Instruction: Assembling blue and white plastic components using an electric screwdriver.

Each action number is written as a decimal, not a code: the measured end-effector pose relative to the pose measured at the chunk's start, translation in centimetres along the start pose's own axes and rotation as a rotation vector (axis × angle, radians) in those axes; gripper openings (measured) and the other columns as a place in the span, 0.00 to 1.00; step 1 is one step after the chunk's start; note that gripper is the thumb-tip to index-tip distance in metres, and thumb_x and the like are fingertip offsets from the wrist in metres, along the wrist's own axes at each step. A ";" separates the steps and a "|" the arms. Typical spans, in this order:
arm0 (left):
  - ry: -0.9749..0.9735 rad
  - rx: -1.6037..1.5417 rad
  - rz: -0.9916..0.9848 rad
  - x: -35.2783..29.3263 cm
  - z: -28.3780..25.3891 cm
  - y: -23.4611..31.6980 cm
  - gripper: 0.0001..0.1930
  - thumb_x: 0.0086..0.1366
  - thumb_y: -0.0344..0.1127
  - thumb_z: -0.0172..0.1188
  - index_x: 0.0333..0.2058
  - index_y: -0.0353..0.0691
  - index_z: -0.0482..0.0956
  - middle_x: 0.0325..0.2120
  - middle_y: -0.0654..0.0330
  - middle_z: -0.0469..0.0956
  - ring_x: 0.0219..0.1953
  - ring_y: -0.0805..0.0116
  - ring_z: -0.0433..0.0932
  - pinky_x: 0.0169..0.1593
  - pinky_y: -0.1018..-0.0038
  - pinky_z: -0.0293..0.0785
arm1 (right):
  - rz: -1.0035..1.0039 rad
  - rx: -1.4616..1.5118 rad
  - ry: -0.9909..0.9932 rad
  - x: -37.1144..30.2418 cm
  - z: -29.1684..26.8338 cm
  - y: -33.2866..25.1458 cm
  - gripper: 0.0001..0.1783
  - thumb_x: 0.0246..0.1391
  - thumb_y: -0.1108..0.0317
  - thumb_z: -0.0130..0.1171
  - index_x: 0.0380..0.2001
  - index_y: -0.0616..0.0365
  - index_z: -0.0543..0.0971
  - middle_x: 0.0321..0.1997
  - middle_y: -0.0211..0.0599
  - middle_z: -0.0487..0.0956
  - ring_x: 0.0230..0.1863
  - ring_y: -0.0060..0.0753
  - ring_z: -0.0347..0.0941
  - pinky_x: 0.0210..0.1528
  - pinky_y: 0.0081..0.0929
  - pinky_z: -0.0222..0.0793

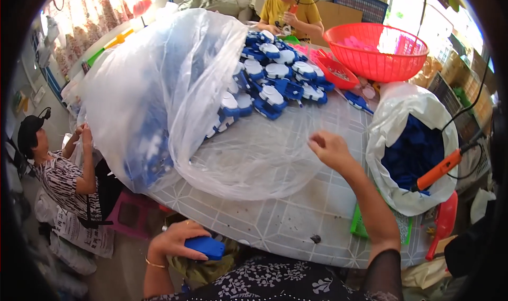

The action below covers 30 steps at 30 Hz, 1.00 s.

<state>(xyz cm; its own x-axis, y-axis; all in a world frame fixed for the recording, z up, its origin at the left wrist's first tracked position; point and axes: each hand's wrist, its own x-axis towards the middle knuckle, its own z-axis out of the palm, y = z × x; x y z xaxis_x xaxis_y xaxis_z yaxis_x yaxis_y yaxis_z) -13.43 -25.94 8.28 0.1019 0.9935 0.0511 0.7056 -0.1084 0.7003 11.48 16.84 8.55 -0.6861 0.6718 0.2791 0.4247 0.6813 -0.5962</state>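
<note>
My left hand (182, 241) is at the table's near edge, its fingers wrapped round a smooth blue plastic piece (205, 247). Over the table, my right hand (329, 146) has its fingers curled together by the rim of a big clear plastic bag (206, 52); whether it pinches the film or something small, I cannot make out. The bag lies on its side with its mouth toward me. A heap of blue-and-white plastic parts (272, 95) spills from it across the tabletop (296, 216).
At right stands a white sack (378, 153) of dark blue pieces, with an orange-handled corded tool (438, 169) above it. A green tray (365, 224), a red basket (370, 52) and a red scoop (444, 224) are nearby. Two other people (66, 179) work at left and across the table.
</note>
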 end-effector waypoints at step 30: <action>0.177 0.293 0.403 23.8 7.0 6.1 0.44 0.48 0.49 0.76 0.60 0.33 0.68 0.50 0.45 0.75 0.50 0.46 0.77 0.50 0.58 0.73 | 0.302 0.488 -0.466 -12.0 -6.1 -3.1 0.25 0.69 0.47 0.49 0.40 0.61 0.80 0.33 0.38 0.82 0.33 0.31 0.81 0.37 0.32 0.76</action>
<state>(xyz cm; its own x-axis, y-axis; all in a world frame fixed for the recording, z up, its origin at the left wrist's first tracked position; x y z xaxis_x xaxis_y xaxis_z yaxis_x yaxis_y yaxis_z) -1.80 -3.19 8.77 0.3037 0.8590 0.4121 0.8036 -0.4633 0.3735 21.96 8.47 11.60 -0.8067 0.5424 -0.2345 0.3984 0.2061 -0.8938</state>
